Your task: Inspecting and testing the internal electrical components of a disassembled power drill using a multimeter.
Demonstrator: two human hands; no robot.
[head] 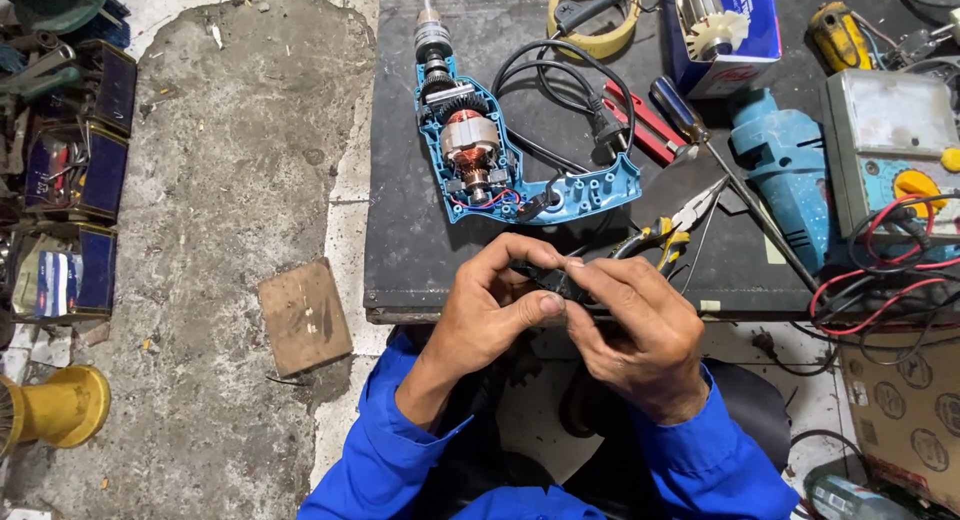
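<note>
My left hand [490, 305] and my right hand [635, 325] meet at the near edge of a dark work board [400, 230], both pinching a small black part [553, 280] between fingertips and thumbs; most of the part is hidden. Just beyond them lies an opened blue drill half-shell [510, 160] with its copper-wound motor and gears exposed and a black power cord [560, 80] looping from it. Yellow-handled pliers [665, 235] lie right beside my right hand's fingers.
A long screwdriver [720, 160], a red tool [640, 120], the other blue drill cover [785, 170], a tape roll [595, 20], a boxed armature [720, 20] and a meter with red and black leads [890, 150] crowd the board's right. A wooden block [303, 315] lies on the concrete floor.
</note>
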